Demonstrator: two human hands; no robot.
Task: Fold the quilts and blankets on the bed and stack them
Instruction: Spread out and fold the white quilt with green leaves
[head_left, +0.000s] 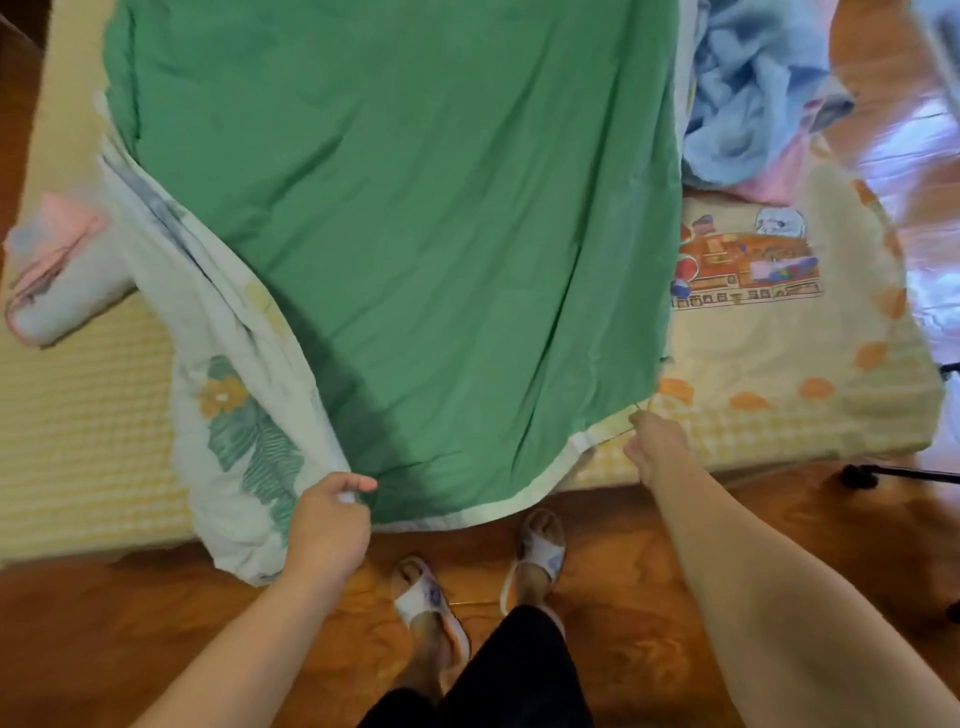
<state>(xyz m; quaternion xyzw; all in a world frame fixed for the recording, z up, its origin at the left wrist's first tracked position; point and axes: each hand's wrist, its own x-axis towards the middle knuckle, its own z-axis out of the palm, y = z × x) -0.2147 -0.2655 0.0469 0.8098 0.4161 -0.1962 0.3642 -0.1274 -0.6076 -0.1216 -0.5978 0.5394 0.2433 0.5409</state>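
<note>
At the bottom of the frame, two slippered feet (483, 587) are seen on the wooden floor (130, 639). Just above, the near edge of the green quilt (395, 208) is gripped by the left hand (328, 519) at lower centre-left, while its corner is pinched by the right hand (655, 447) at lower right. The quilt is spread over the bed (78, 426) up to the top of the frame. A crumpled blue blanket (748, 88) is seen at upper right.
</note>
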